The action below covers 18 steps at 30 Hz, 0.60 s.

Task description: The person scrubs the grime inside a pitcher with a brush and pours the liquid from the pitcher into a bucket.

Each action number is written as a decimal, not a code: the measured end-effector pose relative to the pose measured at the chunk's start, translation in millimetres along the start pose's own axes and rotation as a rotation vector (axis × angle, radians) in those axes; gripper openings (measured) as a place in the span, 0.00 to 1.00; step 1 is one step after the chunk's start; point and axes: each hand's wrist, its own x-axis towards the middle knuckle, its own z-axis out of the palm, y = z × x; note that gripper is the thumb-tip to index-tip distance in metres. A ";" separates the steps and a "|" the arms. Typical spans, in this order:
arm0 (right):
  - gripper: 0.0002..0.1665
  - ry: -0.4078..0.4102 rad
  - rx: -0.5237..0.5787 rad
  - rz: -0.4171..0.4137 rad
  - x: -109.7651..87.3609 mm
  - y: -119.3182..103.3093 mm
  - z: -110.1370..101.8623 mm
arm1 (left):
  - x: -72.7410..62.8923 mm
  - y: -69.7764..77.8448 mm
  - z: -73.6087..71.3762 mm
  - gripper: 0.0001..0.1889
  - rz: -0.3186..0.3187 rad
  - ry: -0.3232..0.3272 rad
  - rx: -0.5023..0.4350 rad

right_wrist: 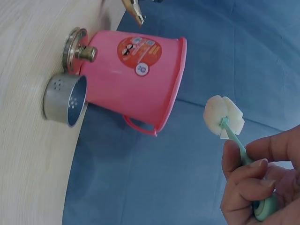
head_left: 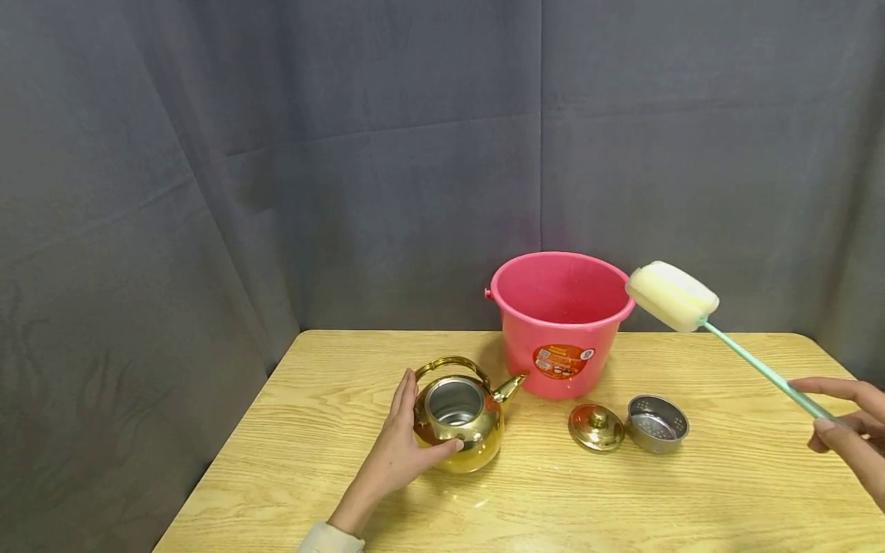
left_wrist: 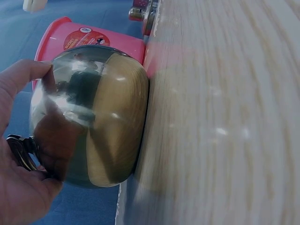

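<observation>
A gold teapot (head_left: 487, 439) stands lidless on the table, its handle raised and its spout pointing right toward the bucket. My left hand (head_left: 402, 445) holds its left side, thumb across the front of the body and fingers by the handle base. In the left wrist view the teapot's shiny body (left_wrist: 117, 117) rests on the table. Up in the air at the right, my right hand (head_left: 853, 430) grips the light green handle of a sponge brush (head_left: 674, 296). Its pale sponge head overlaps the bucket's right rim in the head view. In the right wrist view, fingers curl round the handle.
A pink bucket (head_left: 515, 338) with a red label stands behind the teapot. The gold teapot lid (head_left: 588, 438) lies right of the teapot, beside a perforated metal strainer cup (head_left: 657, 442). Grey curtains (head_left: 415, 192) hang behind the wooden table (head_left: 311, 430).
</observation>
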 end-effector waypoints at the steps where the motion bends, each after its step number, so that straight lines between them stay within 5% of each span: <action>1: 0.48 -0.012 0.009 0.003 0.2 -4.9 1.5 | -0.1 0.1 -0.1 0.64 0.000 0.000 -0.002; 18: 0.37 -0.154 0.053 -0.025 3.3 -50.2 17.1 | -0.1 -0.2 -0.6 0.64 0.007 -0.003 -0.006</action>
